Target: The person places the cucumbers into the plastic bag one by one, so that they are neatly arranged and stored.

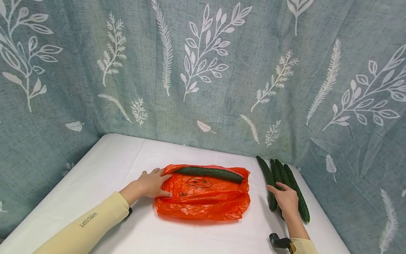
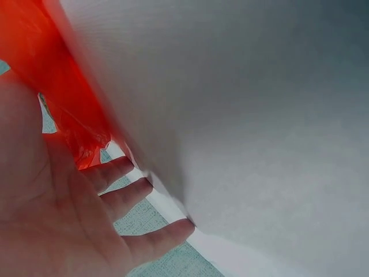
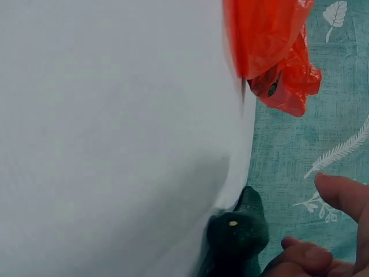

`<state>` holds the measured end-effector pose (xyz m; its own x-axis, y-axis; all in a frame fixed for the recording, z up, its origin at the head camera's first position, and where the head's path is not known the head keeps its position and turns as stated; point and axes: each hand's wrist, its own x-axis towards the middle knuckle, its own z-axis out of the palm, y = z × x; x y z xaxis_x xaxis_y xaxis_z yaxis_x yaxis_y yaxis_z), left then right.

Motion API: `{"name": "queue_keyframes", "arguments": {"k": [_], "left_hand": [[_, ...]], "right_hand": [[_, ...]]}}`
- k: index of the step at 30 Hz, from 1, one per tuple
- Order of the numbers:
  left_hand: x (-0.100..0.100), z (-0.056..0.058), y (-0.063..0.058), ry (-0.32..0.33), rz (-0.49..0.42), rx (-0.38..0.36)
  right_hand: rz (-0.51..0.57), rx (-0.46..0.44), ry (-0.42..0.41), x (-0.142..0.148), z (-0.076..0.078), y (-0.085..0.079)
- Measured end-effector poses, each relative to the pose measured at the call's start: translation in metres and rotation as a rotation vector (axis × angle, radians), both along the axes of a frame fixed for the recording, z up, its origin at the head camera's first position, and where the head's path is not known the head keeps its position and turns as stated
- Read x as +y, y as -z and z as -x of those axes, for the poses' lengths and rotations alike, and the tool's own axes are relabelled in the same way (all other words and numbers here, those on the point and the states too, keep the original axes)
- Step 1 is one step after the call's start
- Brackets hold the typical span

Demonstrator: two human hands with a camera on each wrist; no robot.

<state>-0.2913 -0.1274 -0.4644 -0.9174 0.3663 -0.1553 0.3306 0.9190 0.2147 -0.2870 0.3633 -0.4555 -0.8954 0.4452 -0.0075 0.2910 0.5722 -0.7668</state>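
Observation:
An orange-red plastic bag [image 1: 203, 208] lies in the middle of the white table, and a cucumber [image 1: 209, 172] shows along its far side. My left hand [image 1: 151, 184] is at the bag's left end, fingers spread, with the thumb over the plastic; the left wrist view shows its fingertips [image 2: 184, 226] down at the tabletop. At the right, several cucumbers [image 1: 298, 194] lie side by side. Over the cucumbers reaches my right hand [image 1: 287, 199], thumb and fingers apart. In the right wrist view a cucumber end [image 3: 236, 234] is close to that hand's curled fingers.
The white-covered table [image 1: 117, 158] meets a grey-green leaf-print curtain [image 1: 142, 70] at the back and both sides. A dark wrist device [image 1: 280, 242] is strapped near my right sleeve. The gap between bag and cucumbers is bare white cloth.

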Motion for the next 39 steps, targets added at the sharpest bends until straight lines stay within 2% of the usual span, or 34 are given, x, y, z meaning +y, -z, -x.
{"name": "queue_keyframes", "arguments": {"k": [7, 14, 20, 32, 39], "left_hand": [[0.001, 0.001, 0.002, -0.007, 0.006, -0.004], [0.001, 0.002, 0.002, -0.004, 0.007, 0.0], [0.001, 0.001, 0.0, -0.006, -0.001, 0.001], [0.0, 0.001, 0.002, -0.004, 0.006, -0.003], [0.002, 0.001, 0.001, 0.003, 0.012, -0.001]], "right_hand": [[-0.034, -0.028, 0.021, 0.004, 0.0, 0.005], [-0.161, -0.084, -0.011, 0.003, 0.003, 0.008], [-0.171, -0.08, 0.0, 0.002, 0.007, 0.009], [-0.208, -0.053, -0.019, -0.007, 0.005, 0.01], [-0.274, -0.119, -0.03, -0.009, 0.006, 0.01]]}}
